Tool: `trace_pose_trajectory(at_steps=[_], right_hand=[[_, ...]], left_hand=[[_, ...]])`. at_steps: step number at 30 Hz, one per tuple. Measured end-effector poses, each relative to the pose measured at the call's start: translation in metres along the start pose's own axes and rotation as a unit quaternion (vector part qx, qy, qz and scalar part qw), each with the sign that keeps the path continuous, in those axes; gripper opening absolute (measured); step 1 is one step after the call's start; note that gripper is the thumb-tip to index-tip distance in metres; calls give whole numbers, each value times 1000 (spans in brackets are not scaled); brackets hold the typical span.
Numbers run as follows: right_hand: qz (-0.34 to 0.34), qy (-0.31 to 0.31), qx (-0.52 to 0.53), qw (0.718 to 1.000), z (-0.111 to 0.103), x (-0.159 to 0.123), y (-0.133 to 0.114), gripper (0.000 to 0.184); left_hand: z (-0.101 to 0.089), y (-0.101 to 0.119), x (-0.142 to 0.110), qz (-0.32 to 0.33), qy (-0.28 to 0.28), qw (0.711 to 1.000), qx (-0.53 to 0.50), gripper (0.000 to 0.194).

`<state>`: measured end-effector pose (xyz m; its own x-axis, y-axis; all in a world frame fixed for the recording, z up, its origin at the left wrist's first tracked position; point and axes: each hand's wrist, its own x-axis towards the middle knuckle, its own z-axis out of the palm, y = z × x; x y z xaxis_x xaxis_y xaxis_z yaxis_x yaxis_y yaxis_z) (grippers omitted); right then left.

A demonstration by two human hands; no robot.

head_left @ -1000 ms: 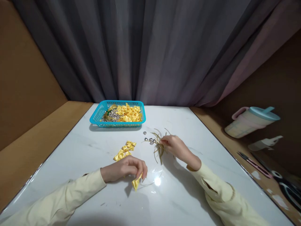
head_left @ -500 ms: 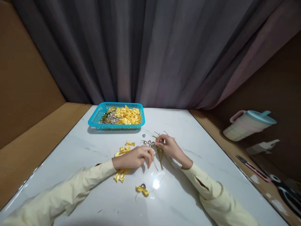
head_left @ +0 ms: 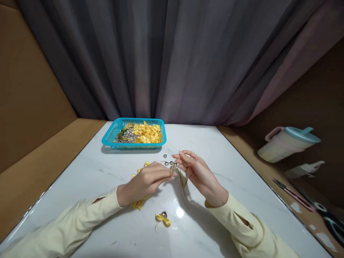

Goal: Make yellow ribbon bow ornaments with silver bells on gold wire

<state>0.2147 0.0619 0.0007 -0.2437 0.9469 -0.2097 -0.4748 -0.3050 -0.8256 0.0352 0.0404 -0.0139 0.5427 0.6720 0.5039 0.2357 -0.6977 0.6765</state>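
Observation:
My left hand [head_left: 146, 181] is closed, its thumb and fingertips pinching thin gold strings [head_left: 173, 169] above the table. Just to the right, my right hand [head_left: 205, 173] has its thumb and index finger pressed together on the same strings' upper end, other fingers loosely curled. More gold strings [head_left: 185, 181] lie on the table below. Several silver beads [head_left: 166, 163] sit behind the fingertips. Yellow satin bows [head_left: 138, 205] lie partly hidden under my left hand. Nearer me is a single yellow bow [head_left: 166, 221] with a silver bead [head_left: 163, 214] against it.
A blue basket [head_left: 134, 146] at the back holds yellow bows, silver beads and a bundle of gold strings. Along the right side are a lidded cup [head_left: 285, 145], a small bottle [head_left: 302, 170], pink-handled tweezers or snips [head_left: 294, 195] and black scissors [head_left: 334, 227]. A grey curtain [head_left: 172, 64] hangs behind.
My left hand has closed on the gold strings after hovering with loose fingers. Both hands have lifted some strings off the pile, and my right hand has turned palm inward.

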Motion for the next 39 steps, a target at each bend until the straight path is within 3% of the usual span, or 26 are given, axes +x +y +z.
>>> trace_pose_trajectory(at_steps=[4, 7, 10, 18, 21, 24, 30, 33, 36, 39], right_hand=[[32, -24, 13, 999, -2, 2, 4, 14], [41, -74, 20, 996, -1, 2, 4, 19], [29, -121, 21, 992, -1, -1, 4, 22], [11, -177, -45, 983, 1, -8, 1, 21], [-19, -156, -97, 983, 3, -9, 0, 7], [-15, -148, -114, 982, 3, -9, 0, 10], [14, -191, -32, 981, 1, -9, -1, 8], [-4, -197, -70, 978, 3, -12, -1, 11], [-77, -143, -139, 977, 6, -18, 1, 10], [-152, -33, -178, 972, 11, -23, 4, 8]], left_hand=[[-2, 5, 3, -137, 47, 980, -137, 19], [-4, 7, 6, -226, 58, 921, -311, 23], [-5, 6, 6, -247, 55, 868, -428, 25], [-7, -3, 4, -271, 60, 787, -550, 20], [-8, -5, 2, -287, 42, 778, -557, 21], [-8, -5, 1, -293, 10, 772, -563, 20], [-8, -4, -2, -268, -26, 766, -583, 24], [-8, -2, -3, -258, -60, 769, -581, 30], [-7, 0, -4, -255, -83, 778, -568, 32], [-7, 3, -3, -252, -79, 781, -566, 28]])
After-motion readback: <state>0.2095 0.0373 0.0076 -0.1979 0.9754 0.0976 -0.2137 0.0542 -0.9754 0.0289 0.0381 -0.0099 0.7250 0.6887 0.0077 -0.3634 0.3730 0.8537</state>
